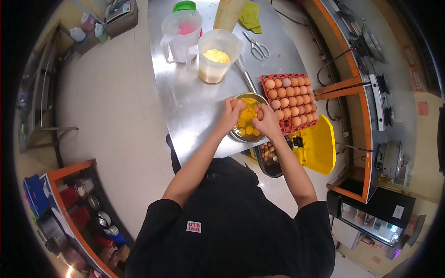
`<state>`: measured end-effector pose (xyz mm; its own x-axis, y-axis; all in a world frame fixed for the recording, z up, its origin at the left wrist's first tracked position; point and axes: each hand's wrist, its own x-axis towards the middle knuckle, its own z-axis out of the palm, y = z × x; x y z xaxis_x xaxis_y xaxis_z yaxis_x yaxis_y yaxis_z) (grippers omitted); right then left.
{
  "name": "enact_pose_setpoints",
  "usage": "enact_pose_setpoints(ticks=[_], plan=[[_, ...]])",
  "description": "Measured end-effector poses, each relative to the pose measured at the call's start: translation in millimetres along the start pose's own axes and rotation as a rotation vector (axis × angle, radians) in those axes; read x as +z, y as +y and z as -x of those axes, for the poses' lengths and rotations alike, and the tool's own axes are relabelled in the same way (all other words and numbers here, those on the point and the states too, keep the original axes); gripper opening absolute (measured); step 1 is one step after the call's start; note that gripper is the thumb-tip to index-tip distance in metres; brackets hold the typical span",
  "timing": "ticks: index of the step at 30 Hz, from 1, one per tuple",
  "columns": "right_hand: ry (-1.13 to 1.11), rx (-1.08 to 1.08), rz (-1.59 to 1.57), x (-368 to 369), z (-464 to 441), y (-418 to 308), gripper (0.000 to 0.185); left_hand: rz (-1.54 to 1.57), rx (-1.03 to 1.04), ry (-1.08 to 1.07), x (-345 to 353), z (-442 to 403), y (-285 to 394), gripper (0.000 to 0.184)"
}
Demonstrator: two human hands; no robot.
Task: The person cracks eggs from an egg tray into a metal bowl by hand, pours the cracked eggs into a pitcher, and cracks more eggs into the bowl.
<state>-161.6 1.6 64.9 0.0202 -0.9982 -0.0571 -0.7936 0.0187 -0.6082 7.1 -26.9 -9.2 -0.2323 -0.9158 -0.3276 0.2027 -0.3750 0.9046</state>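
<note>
1. We see two bare hands above a round bowl (235, 137), which stands at the near edge of a metal table (186, 99).
2. The left hand (228, 116) is closed around a brown egg (240, 104), held over the left part of the bowl; whether its shell is whole we cannot tell.
3. The right hand (268, 124) is likewise closed, its fingers gripping a second egg (260, 114) over the right part of the bowl – partly hidden, so that we cannot judge its condition.
4. In the bowl, below and between the hands, we note several yellow yolks (249, 130) lying in clear liquid.
5. Just beyond the bowl lies a whisk (251, 83), its handle pointing toward the rim.
6. To the right we find a red tray (284, 128) bearing rows of brown eggs (294, 100).
7. Farther off, left of the whisk, stands a translucent jug (204, 45) with a pale yellow mass (216, 56) inside; a second jug (178, 45) stands behind it, to the left.
8. On the far right of the table we observe scissors (257, 48) and, beyond them, a green cloth (250, 17).
9. Below the table's near right edge we see a black bin (272, 172) holding shells (269, 152) – with a yellow lid (321, 147) to its right.
</note>
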Motion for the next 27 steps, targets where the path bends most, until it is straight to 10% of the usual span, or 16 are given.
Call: enact_pose_setpoints(ticks=[27], plan=[[-0.015, -0.093, 0.404, 0.7, -9.4, 2.0, 0.055, -0.029, 0.063, 0.005, -1.8, -8.9, -16.1, 0.038]])
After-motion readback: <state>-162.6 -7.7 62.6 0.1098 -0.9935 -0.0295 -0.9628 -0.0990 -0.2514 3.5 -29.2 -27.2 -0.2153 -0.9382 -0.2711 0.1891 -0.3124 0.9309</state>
